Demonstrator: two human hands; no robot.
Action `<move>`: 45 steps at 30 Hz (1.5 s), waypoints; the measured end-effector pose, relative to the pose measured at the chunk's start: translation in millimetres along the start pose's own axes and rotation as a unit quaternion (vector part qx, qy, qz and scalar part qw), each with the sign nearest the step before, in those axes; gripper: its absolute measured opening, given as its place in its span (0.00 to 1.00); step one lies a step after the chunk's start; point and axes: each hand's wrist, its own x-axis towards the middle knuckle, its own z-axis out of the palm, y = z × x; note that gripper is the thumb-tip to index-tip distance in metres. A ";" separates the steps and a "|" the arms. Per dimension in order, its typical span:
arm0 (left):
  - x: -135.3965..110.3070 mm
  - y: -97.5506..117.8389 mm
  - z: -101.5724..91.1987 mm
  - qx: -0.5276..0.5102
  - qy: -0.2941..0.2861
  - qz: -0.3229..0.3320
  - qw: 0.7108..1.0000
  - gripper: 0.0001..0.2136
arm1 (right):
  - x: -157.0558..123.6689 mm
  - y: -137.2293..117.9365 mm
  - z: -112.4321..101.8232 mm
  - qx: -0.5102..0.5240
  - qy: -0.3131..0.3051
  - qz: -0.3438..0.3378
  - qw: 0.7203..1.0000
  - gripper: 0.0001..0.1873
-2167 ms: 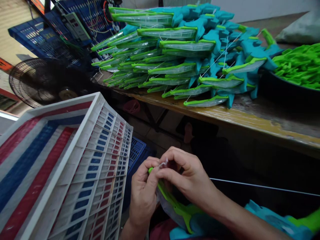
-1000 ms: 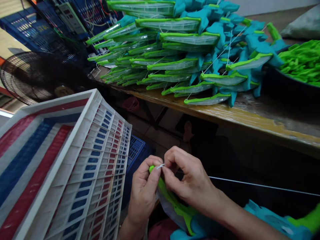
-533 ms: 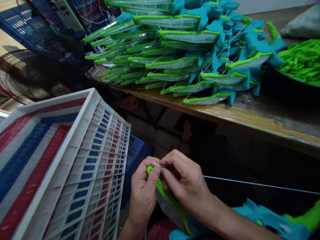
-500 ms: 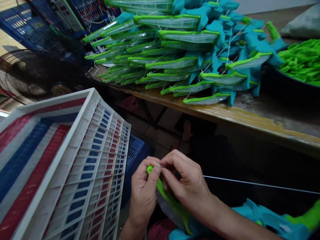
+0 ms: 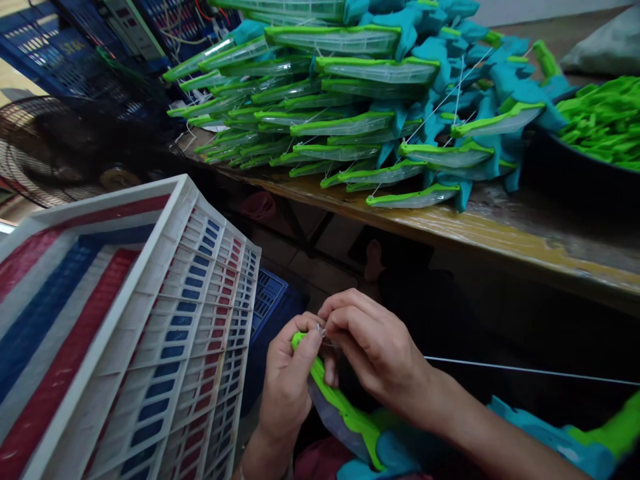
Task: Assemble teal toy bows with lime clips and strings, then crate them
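Note:
A bright green and teal plastic piece that looks like a toy bow (image 5: 343,408) lies below my hands, its translucent strip facing the camera. My left hand (image 5: 290,377) is closed around the green tip, thumb and forefinger pinched at its end. Right beside them, my right hand (image 5: 373,343) pinches a thin white string (image 5: 530,372), with a small loop or knot showing between the fingertips. From behind my right wrist the string runs taut to the right edge. The bow's teal body (image 5: 555,430) is partly hidden by my right forearm.
Similar toy bows (image 5: 350,127) are stacked on a wooden bench (image 5: 480,233) ahead. A dark basin (image 5: 560,173) of green parts stands at right. Left is a white crate (image 5: 165,333) with a striped lining; behind it are a fan (image 5: 45,153) and a blue crate (image 5: 270,300).
My right hand has shifted slightly up and right, its fingers curling over the string end. More of the green limb now shows. My left hand keeps its pinch on the tip.

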 end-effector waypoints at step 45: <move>3.6 -4.3 4.9 0.019 0.021 0.028 0.999 0.11 | -14.0 0.5 21.9 -0.070 0.107 0.043 0.991 0.09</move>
